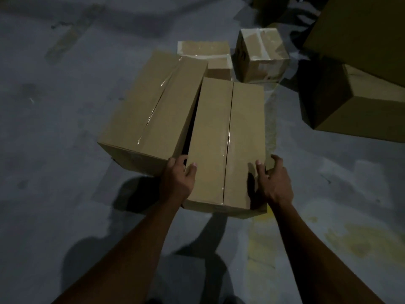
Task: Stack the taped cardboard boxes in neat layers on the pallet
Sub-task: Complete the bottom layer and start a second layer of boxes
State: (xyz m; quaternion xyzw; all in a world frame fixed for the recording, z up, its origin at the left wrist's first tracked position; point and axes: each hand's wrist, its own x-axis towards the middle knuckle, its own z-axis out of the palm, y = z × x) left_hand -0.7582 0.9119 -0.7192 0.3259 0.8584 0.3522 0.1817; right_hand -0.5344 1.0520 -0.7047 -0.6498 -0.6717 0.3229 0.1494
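Sitting between both hands' grip, the box [225,145] fills the gap.

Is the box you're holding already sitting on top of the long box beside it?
No: the held box sits beside the long box, a dark gap between them, left hand and right hand gripping its near corners.

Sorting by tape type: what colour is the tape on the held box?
Clear, glossy tape along the brown box's top seam, head view.

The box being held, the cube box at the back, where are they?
held box [210,137]: head view, top left flap.
cube box [260,43]: head view, taped top face.
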